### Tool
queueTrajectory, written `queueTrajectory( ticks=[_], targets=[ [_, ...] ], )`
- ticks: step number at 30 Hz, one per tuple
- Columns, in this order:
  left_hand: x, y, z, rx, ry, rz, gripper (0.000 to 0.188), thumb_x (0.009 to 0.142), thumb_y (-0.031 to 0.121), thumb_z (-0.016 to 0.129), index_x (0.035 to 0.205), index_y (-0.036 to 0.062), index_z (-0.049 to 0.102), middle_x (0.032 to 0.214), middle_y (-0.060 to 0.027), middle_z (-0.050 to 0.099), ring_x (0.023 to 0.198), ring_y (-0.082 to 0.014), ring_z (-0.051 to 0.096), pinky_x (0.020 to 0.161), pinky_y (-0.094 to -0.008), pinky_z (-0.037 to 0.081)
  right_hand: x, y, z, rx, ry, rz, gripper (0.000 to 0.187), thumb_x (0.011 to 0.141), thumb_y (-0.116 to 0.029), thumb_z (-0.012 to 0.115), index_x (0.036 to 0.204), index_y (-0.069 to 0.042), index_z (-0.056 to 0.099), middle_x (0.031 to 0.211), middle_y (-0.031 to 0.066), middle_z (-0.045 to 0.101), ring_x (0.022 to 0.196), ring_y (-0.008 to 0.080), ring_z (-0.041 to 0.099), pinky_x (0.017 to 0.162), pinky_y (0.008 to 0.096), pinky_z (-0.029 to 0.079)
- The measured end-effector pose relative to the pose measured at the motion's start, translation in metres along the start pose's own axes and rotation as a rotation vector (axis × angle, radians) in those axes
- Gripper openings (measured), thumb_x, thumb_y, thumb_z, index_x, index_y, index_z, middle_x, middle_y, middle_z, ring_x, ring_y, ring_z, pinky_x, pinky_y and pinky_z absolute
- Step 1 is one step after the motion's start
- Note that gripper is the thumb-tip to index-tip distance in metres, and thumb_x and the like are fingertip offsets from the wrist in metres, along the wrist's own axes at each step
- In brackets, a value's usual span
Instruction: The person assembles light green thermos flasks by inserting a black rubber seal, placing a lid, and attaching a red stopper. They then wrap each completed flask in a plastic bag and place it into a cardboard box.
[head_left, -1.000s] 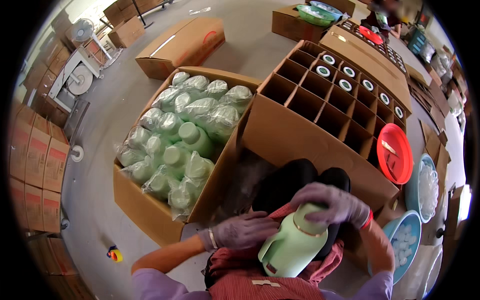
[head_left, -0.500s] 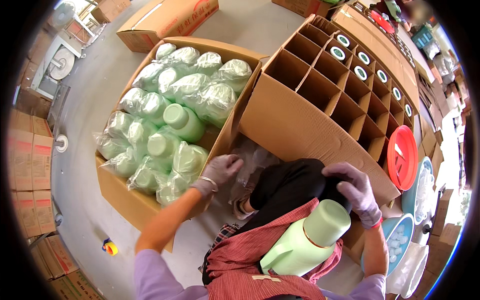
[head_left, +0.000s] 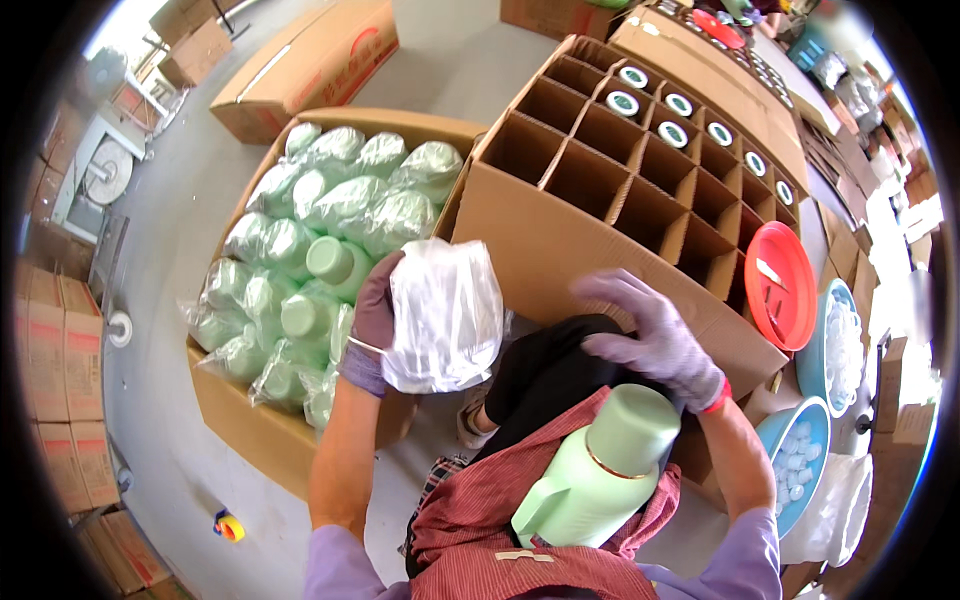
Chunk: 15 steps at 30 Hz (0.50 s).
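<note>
My left hand, gloved, grips a white, translucent plastic bag raised at the near right side of the carton of wrapped flasks; what is inside it, if anything, I cannot make out. My gloved right hand hovers over my knee, slightly blurred, fingers apart and holding nothing. On my lap a pale green vacuum flask with a side handle and a gold ring leans to the right, touched by neither hand. Left of my left hand, the open carton holds several pale green flasks in clear bags; one flask looks unwrapped.
A divided carton stands ahead, with several flask tops in its far cells. A red basin rests at its right corner; blue basins of small white parts stand beyond. Yellow tape lies on the floor; a closed carton is behind.
My left hand has come up from beside the carton with the white plastic bag in it. My right hand has lifted off my knee and spread its fingers. The view has shifted slightly.
</note>
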<state>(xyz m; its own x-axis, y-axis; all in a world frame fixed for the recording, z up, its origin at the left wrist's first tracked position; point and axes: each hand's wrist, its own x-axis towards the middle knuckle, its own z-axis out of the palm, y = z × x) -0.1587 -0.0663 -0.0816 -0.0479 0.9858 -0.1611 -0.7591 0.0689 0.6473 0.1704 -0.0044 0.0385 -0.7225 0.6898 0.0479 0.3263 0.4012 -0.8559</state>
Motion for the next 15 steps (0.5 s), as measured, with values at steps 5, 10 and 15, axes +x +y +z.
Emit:
queueTrajectory(
  ticks=[5,10,15],
  targets=[
    [0.035,-0.007,0.070,-0.222,-0.276,-0.070,0.047,0.099,0.037,0.051,0.131,0.0020,0.056,0.130,-0.0151,0.062,0.115,-0.0282,0.063,0.102,-0.0435,0.050,0.030,-0.021,0.013,-0.364,0.312,-0.383,0.088,0.063,-0.023,0.087,0.141,-0.012,0.049,0.138,0.0209,0.046,0.127,0.0406,0.047,0.107,0.0463,0.040],
    [0.029,-0.017,0.153,-0.019,-0.143,-0.014,0.068,0.099,0.056,0.046,0.131,-0.0037,0.053,0.126,-0.0193,0.061,0.112,-0.0320,0.062,0.102,-0.0472,0.050,0.039,0.014,-0.040,0.491,0.589,0.040,0.021,0.089,-0.018,0.068,0.101,-0.001,0.069,0.088,-0.0029,0.066,0.079,0.0081,0.059,0.070,0.0268,0.048],
    [-0.001,-0.023,0.172,0.343,-0.289,0.185,0.063,0.102,0.048,0.044,0.140,-0.0025,0.045,0.137,-0.0181,0.053,0.117,-0.0279,0.059,0.105,-0.0436,0.046,0.006,0.019,-0.070,0.510,0.516,0.178,0.038,0.100,-0.038,0.053,0.091,-0.004,0.066,0.065,-0.0037,0.053,0.061,0.0072,0.049,0.064,0.0244,0.045]
  ],
)
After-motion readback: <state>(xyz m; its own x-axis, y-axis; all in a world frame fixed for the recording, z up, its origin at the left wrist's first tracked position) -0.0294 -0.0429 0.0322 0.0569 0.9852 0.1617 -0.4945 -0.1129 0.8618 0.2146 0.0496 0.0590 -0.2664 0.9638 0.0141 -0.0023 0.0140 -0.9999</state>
